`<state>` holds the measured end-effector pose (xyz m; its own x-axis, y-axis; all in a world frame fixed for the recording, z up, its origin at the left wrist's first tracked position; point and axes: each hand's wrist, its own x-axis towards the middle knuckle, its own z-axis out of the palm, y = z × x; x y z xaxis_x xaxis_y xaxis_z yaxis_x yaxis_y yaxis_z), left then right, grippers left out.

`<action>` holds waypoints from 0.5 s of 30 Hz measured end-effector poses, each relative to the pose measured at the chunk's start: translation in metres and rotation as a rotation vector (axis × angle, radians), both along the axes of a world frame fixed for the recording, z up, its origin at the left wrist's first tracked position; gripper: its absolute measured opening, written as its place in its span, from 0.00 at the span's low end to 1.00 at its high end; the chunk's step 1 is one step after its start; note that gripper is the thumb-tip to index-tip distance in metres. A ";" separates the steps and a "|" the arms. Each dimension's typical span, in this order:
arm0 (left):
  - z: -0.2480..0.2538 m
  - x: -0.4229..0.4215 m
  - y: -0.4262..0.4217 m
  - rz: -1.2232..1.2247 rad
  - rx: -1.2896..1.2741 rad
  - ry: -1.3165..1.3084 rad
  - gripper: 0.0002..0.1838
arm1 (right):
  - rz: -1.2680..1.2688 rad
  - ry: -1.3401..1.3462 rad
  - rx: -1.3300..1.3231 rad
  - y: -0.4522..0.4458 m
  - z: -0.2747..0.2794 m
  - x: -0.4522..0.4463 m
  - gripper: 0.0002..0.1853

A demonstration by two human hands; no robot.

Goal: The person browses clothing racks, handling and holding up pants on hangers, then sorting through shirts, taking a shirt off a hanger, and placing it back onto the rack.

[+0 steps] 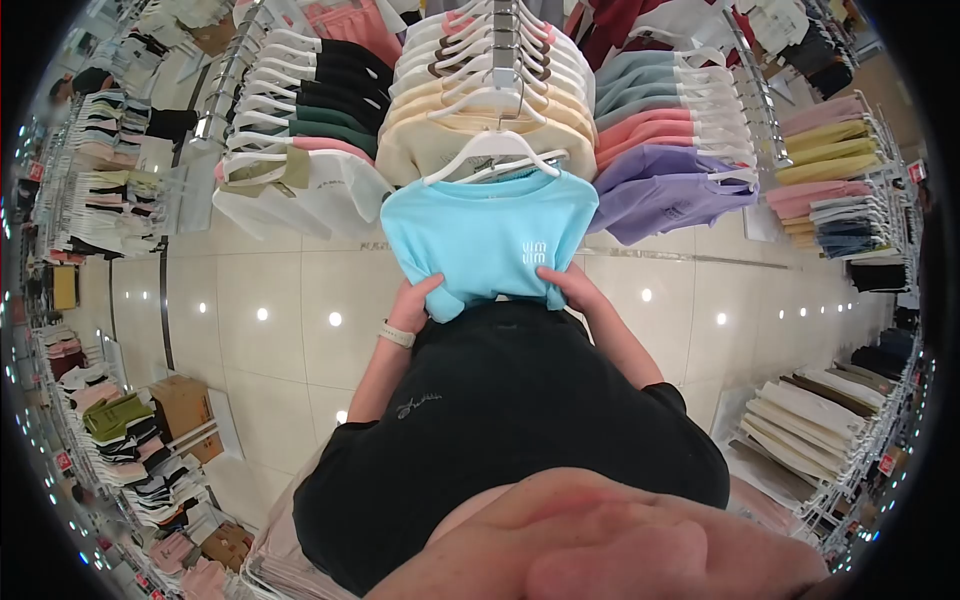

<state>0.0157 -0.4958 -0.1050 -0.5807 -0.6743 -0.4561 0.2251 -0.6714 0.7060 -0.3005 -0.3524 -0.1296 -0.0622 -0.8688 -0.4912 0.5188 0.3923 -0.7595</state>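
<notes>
A light blue sweatshirt (480, 235) with small white lettering hangs on a white hanger (490, 150) at the front of the middle rack. My left hand (415, 298) grips its lower left side, thumb on the front and fingers behind the fabric. On the opposite side, my right hand (572, 285) pinches the sweatshirt near the lettering, its fingers mostly hidden behind the cloth. The lower part of the garment bunches close to my black shirt. Directly behind it hang cream sweatshirts (400, 130) on white hangers.
White and black tops (300, 190) hang to the left of the middle rack, and purple tops (670, 190) to the right. More clothing racks line both sides. A cardboard box (185, 410) stands at the left on the tiled floor (270, 300).
</notes>
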 end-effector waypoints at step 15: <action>0.000 0.004 -0.015 -0.089 -0.009 -0.122 0.34 | 0.282 0.299 0.026 0.005 -0.009 -0.002 0.48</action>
<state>0.0199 -0.5111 -0.1055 -0.5786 -0.6272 -0.5214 0.0774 -0.6786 0.7304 -0.3021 -0.3472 -0.1387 0.0331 -0.8596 -0.5099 0.1462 0.5089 -0.8483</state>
